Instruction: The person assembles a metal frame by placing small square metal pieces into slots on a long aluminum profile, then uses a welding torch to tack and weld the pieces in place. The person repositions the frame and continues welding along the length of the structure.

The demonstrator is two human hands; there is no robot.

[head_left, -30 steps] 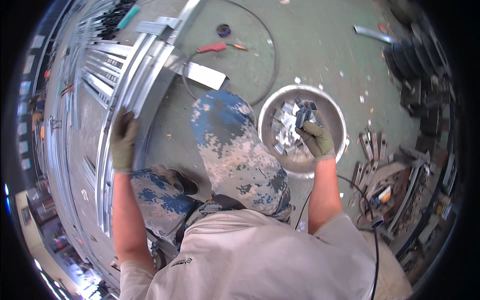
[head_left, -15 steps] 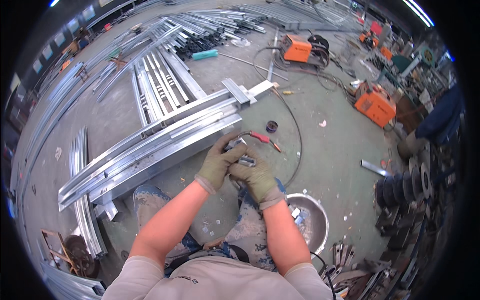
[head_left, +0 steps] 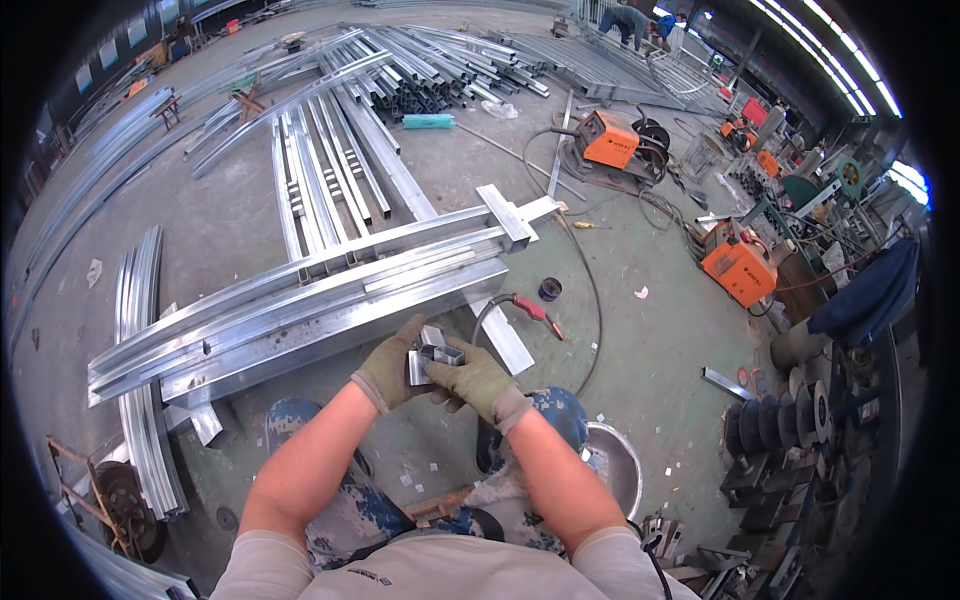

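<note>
Both gloved hands meet in front of my knees around a small cluster of short square metal tube pieces (head_left: 418, 368). My left hand (head_left: 385, 370) is closed round their left side. From the right, my right hand (head_left: 473, 383) grips the same cluster, its fingers curled and partly hidden beneath. Open tube ends point upward and toward the right hand. Just beyond the hands, a welding torch (head_left: 529, 307) with a red handle lies next to a flat metal piece. Long galvanized steel profiles (head_left: 330, 305) lie across the space ahead of my left hand.
A metal bowl (head_left: 632, 470) stands by my right knee. Two orange welding machines (head_left: 610, 140) sit farther off, with a cable (head_left: 597, 300) curving across the floor. Black spools (head_left: 780, 415) stand at the right. Stacked tubes (head_left: 440, 75) fill the back, where people are bending.
The view has shifted. My hands have come lower and slightly left, away from the torch, and have turned so the tube pieces between them now show more clearly.
</note>
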